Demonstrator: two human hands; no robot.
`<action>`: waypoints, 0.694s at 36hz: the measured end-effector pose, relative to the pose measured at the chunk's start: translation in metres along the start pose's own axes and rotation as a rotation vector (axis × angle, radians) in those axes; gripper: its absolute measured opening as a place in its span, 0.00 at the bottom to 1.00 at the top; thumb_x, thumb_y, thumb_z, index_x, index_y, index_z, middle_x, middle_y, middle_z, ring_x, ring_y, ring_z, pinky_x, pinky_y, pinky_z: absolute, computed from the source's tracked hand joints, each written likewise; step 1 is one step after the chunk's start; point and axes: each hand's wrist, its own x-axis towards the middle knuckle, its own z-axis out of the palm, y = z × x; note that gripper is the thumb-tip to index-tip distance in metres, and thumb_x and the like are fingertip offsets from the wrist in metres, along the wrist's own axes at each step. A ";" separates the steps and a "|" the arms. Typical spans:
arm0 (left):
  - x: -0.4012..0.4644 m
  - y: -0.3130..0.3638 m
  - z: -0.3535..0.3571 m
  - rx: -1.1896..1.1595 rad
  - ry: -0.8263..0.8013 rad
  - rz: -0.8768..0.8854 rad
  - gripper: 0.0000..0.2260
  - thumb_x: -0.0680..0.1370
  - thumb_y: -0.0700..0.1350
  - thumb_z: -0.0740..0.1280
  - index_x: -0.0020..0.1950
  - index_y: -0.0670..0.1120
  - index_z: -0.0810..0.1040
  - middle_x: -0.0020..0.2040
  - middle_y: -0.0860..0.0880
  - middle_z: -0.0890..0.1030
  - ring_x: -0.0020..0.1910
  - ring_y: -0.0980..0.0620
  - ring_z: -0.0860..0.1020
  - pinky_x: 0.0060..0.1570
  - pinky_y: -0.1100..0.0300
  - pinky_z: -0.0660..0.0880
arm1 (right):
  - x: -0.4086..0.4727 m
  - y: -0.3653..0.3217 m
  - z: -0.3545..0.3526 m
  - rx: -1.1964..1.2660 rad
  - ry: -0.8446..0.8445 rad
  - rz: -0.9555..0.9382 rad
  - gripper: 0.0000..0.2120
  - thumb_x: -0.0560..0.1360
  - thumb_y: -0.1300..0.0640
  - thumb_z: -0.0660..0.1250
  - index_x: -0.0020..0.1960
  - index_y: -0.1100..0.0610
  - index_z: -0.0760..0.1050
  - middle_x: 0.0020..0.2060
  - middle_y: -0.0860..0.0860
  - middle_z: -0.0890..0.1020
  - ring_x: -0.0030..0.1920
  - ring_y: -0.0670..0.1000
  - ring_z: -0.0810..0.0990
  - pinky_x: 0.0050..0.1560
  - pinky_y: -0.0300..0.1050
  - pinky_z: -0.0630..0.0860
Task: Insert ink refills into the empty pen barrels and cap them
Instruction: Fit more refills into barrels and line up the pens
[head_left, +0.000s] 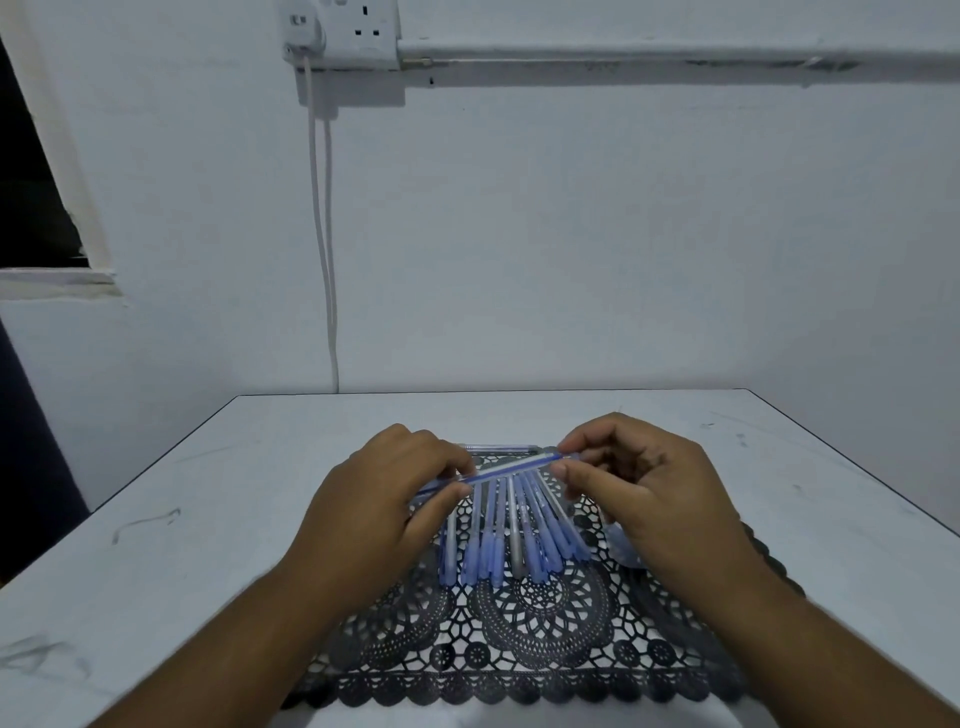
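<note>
Both my hands hold one clear pen barrel (511, 467) with a blue refill inside it, level above the mat and slanting up to the right. My left hand (387, 493) pinches its left end, where the refill sticks out. My right hand (639, 483) pinches its right end between thumb and fingers. Beneath it several capped blue pens (511, 540) lie side by side on the black lace mat (524, 644), caps toward me. One more clear pen (501, 447) lies crosswise at the mat's far edge.
The white table (208, 519) reaches to a white wall. A socket (358, 31) with a white cable (324, 234) hangs above the table's far left. Something pale blue (621, 545) lies half hidden under my right hand.
</note>
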 end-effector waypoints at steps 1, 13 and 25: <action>0.000 0.001 0.000 0.001 0.000 0.006 0.07 0.82 0.58 0.60 0.56 0.61 0.76 0.47 0.64 0.77 0.48 0.60 0.73 0.42 0.57 0.74 | 0.000 -0.001 0.000 0.000 -0.002 -0.003 0.06 0.74 0.61 0.77 0.44 0.50 0.85 0.39 0.58 0.84 0.42 0.67 0.81 0.45 0.65 0.80; 0.001 0.003 -0.004 0.067 0.013 0.045 0.08 0.82 0.58 0.60 0.56 0.60 0.77 0.47 0.63 0.78 0.47 0.59 0.73 0.39 0.59 0.73 | -0.001 -0.002 -0.002 -0.006 0.016 -0.036 0.06 0.74 0.61 0.77 0.45 0.50 0.85 0.39 0.56 0.85 0.42 0.65 0.83 0.46 0.65 0.81; 0.001 0.004 -0.005 -0.009 0.001 0.040 0.08 0.83 0.57 0.60 0.56 0.60 0.77 0.47 0.64 0.77 0.48 0.60 0.73 0.42 0.58 0.73 | 0.002 0.000 -0.007 -0.196 -0.048 -0.080 0.04 0.74 0.57 0.77 0.46 0.49 0.85 0.38 0.48 0.86 0.40 0.53 0.86 0.46 0.57 0.82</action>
